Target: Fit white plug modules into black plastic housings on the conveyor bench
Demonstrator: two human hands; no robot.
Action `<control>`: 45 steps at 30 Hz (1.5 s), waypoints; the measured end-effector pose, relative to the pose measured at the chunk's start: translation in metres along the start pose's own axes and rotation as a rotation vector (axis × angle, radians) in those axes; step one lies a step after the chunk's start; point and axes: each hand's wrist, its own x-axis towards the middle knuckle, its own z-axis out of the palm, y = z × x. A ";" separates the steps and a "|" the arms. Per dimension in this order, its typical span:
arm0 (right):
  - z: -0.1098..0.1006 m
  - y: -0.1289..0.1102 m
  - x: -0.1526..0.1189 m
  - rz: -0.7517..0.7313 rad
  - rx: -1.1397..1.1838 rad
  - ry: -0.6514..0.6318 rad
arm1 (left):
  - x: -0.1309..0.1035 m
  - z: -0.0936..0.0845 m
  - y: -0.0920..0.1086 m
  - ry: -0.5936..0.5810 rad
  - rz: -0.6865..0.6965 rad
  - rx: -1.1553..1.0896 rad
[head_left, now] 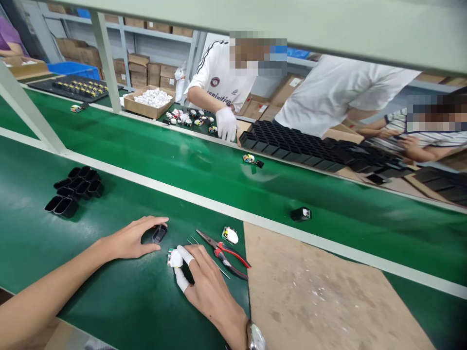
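Observation:
My left hand (133,239) has its thumb and fingers curved round a small black plastic case (159,234), its open end facing up. Just to the right, my right hand (204,274) pinches a small circuit board (176,258) with a white pad on it between thumb and forefinger, both in white finger cots. Beyond that hand lie long-nose pliers (224,253) with red and black handles, partly over thin metal rods (221,269). Another circuit board (230,236) with a white pad rests near the pliers' handles.
Several black cases (77,187) stand grouped at left. A brown board (321,291) covers the bench at right. On the green belt (175,160) sit a filled case (301,214) and a circuit board (251,159). Co-workers sit opposite, one with a gloved hand (226,124). Posts and an overhead shelf frame the bench.

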 end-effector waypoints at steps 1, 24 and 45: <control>0.000 -0.002 0.001 0.007 0.016 0.046 | -0.001 0.002 0.001 0.007 -0.002 0.007; -0.004 -0.009 0.005 -0.074 0.045 0.289 | -0.002 0.025 0.017 0.115 0.316 0.098; -0.005 -0.006 0.002 -0.042 0.072 0.175 | -0.006 0.033 0.020 0.083 0.270 0.121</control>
